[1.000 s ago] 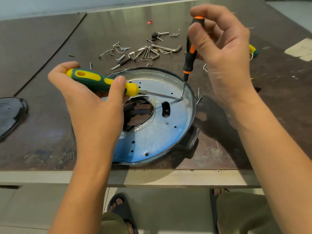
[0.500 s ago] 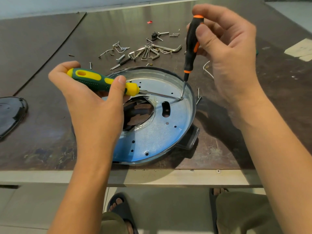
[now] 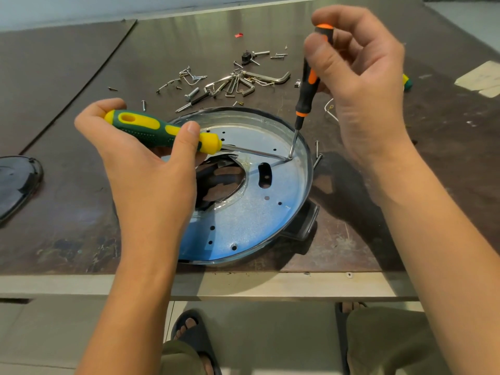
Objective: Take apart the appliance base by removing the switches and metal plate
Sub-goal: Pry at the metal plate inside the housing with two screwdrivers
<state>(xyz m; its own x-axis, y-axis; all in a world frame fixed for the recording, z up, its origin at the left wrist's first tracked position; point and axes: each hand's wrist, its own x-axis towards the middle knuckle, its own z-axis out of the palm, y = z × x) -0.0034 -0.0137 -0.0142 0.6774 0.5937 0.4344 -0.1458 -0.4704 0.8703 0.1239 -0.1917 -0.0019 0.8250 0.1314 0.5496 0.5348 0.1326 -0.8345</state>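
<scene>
The round appliance base (image 3: 303, 226) lies near the table's front edge, with a shiny metal plate (image 3: 251, 212) seated inside it. My left hand (image 3: 146, 169) grips a green and yellow screwdriver (image 3: 159, 131) held almost level, its shaft reaching right across the plate. My right hand (image 3: 359, 85) pinches the top of a black and orange screwdriver (image 3: 308, 85) that stands nearly upright. Both tips meet at one spot near the plate's right rim (image 3: 290, 157). A large central hole (image 3: 219, 182) and an oblong slot (image 3: 264, 174) show in the plate.
Loose screws, hex keys and small metal parts (image 3: 232, 82) are scattered behind the base. A small black part (image 3: 245, 57) lies further back. A dark cover piece (image 3: 16, 180) sits at the left edge. Two screws (image 3: 317, 152) lie just right of the base.
My right hand's fingers have shifted round the top of the orange screwdriver, turning it. The left hand and its screwdriver have stayed in place.
</scene>
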